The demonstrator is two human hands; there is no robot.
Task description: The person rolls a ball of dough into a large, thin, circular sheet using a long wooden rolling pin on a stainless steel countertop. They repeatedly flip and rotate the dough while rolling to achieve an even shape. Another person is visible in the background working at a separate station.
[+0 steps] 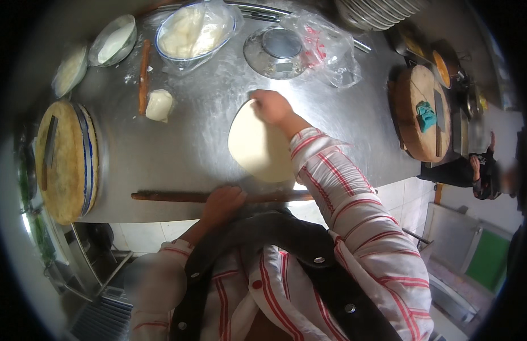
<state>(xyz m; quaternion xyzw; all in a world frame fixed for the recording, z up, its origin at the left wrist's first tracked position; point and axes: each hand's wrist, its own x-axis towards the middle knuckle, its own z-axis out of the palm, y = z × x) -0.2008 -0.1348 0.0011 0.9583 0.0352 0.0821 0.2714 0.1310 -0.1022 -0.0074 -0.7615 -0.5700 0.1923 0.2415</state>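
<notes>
The right hand (pixel 272 106) grasps the far edge of a pale sheet of dough (pixel 255 143), its fingers bent at the rim. The sheet of dough lies in the middle of the metal counter (pixel 181 148), rounded and flat, with its near edge just beyond a long rolling pin (pixel 168 196). That pin runs left to right along the near side of the counter. The left hand (pixel 224 202) is laid over it with the fingers bent; I cannot tell whether they close around the wood or only rest on it.

Left of the sheet of dough, well apart from it, sits a small lump of dough (pixel 159 105), just beside a short rolling pin (pixel 143 79) that points away from the person. Farther off stand a bowl of white powder (pixel 113 42) and, to its right, a blue-rimmed bowl (pixel 159 46) of dough partly covered with plastic. Right of that are a kitchen scale (pixel 263 63) and a crumpled clear bag (pixel 343 51) touching it.

At the far left, a knife (pixel 50 142) lies on a round board (pixel 65 176). At the right, a green cloth (pixel 426 116) lies on a thick chopping block (pixel 414 96).
</notes>
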